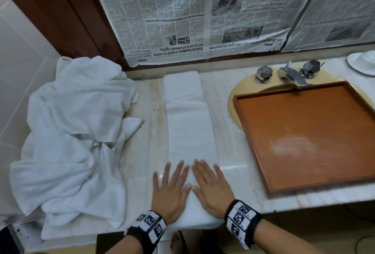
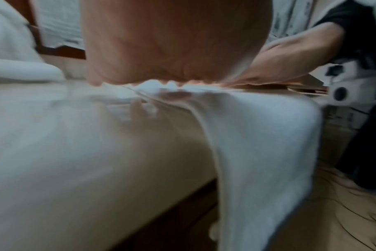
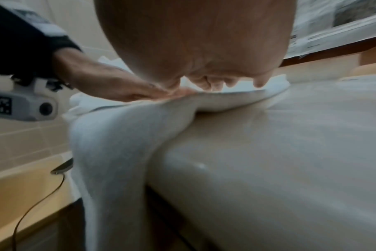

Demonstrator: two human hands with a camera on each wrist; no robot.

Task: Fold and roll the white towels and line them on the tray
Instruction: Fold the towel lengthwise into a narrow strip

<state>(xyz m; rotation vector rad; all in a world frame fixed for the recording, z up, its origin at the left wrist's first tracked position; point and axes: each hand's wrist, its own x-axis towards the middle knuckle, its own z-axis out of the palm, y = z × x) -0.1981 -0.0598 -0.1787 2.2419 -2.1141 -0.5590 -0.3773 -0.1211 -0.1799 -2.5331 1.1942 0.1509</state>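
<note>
- The folded towel point(image 1: 189, 123) lies as one long narrow strip on the surface point(image 1: 229, 152), running from 12 o'clock near the wall to 6 o'clock, where its near end droops over the front edge, as both wrist views show.
- The left hand point(image 1: 172, 190) and right hand point(image 1: 211, 190) lie side by side on the strip's near end, palms down, fingers straight and spread. Neither grip is closed on anything; both only press the cloth flat.
- The tray point(image 1: 251, 136) sits at 3 o'clock, laid over the sink point(image 1: 233, 95) below the tap point(image 1: 292, 75), well apart from the hands. No rolled towel shows on it.
- The heap of loose towels point(image 1: 75, 131) is bunched at 9 o'clock, just beside the strip but not touching it as far as I can tell.
- Step in hand, as I judge it: folding of this first towel is finished and the strip is being smoothed, so the task is at an early stage.
- The next move likely calls for lifting the hanging end back onto the surface, tucking a tight first turn under the fingertips, then rolling toward 12 o'clock with even pressure from both hands.
- Likely risk: uneven pressure would let the roll skew or telescope, since soft terry gives easily.
- A white dish point(image 1: 361, 64) stands at 2 o'clock, and newspaper point(image 1: 182, 20) covers the wall at 12 o'clock.
</note>
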